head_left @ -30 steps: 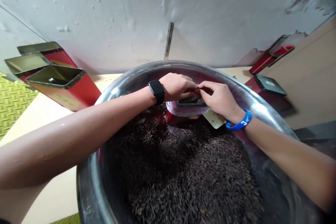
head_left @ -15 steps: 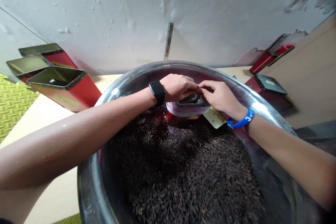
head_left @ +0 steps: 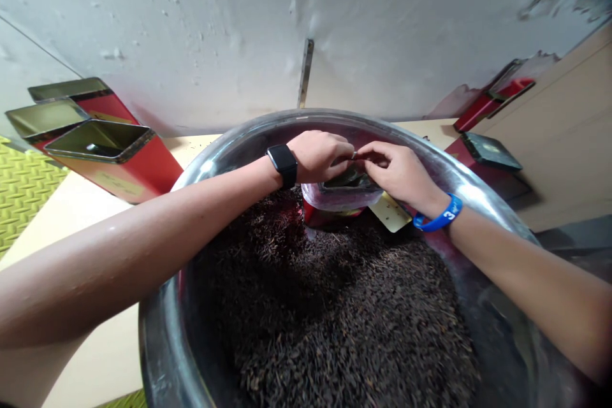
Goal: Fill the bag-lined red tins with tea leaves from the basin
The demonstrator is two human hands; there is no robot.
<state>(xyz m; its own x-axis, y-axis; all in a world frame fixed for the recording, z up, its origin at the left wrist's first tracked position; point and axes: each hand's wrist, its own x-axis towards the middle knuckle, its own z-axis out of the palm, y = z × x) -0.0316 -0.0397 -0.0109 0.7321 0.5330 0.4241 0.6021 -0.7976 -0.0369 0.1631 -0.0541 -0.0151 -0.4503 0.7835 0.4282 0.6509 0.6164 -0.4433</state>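
A red tin (head_left: 321, 215) stands in a large metal basin (head_left: 162, 325), at its far side, with a clear plastic bag (head_left: 329, 197) folded down over its rim. Above the tin's mouth, my left hand (head_left: 319, 156) and my right hand (head_left: 399, 172) meet, fingertips pinched together on the bag's upper edge; the exact grip is partly hidden by the fingers. Dark loose tea leaves (head_left: 363, 325) cover the basin floor around the tin. A gold-coloured lid (head_left: 392, 213) lies on the leaves just under my right hand.
Several open red tins (head_left: 129, 166) stand at the left on the pale table (head_left: 86, 223). At the right are a closed dark red tin (head_left: 482, 153) and another red tin (head_left: 492, 99). A grey wall (head_left: 215, 32) rises behind the basin.
Both hands stay together over the tin with only slight finger movement. The whole view has shifted a little; tin, lid and leaves look the same.
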